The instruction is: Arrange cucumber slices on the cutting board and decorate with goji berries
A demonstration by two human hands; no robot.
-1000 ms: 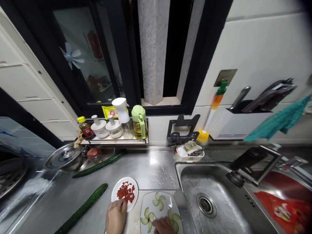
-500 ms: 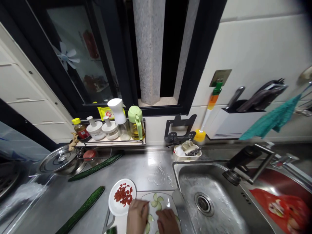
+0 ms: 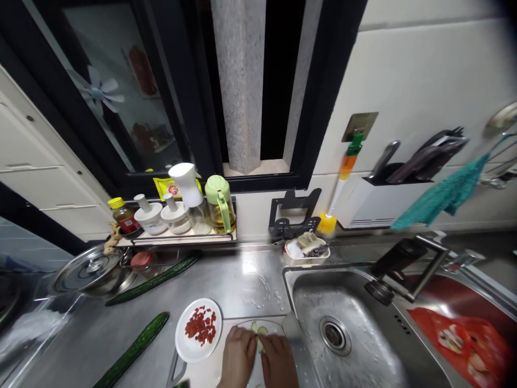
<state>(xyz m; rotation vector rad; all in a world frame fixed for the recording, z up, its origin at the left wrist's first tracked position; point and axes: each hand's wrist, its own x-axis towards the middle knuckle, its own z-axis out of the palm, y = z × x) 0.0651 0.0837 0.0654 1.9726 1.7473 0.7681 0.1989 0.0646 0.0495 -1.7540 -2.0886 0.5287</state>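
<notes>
My left hand (image 3: pixel 239 353) is over a plate of cucumber slices (image 3: pixel 262 330), its fingertips pinched together. A small red speck shows at those tips, looking like one of the goji berries (image 3: pixel 197 325). Close beside it, my right hand (image 3: pixel 278 358) has its fingers bent and drawn together, almost meeting the left fingertips above a pale green slice. Whatever the right fingers grip is hidden. The hands cover most of that plate. Left of them, a white plate (image 3: pixel 181 345) bears the goji berries, resting partly on a cutting board (image 3: pixel 205 372).
Two whole cucumbers (image 3: pixel 133 350) lie on the steel counter at left, near a lidded pot (image 3: pixel 92 272). A rack at the back carries an oil bottle (image 3: pixel 220 207) and seasoning jars. To the right is a sink (image 3: pixel 315 296) with a black faucet (image 3: pixel 393 269).
My left hand has moved up and right across the slices, bringing its tips close to my right fingertips. My right hand has risen slightly. The camera view has shifted a little.
</notes>
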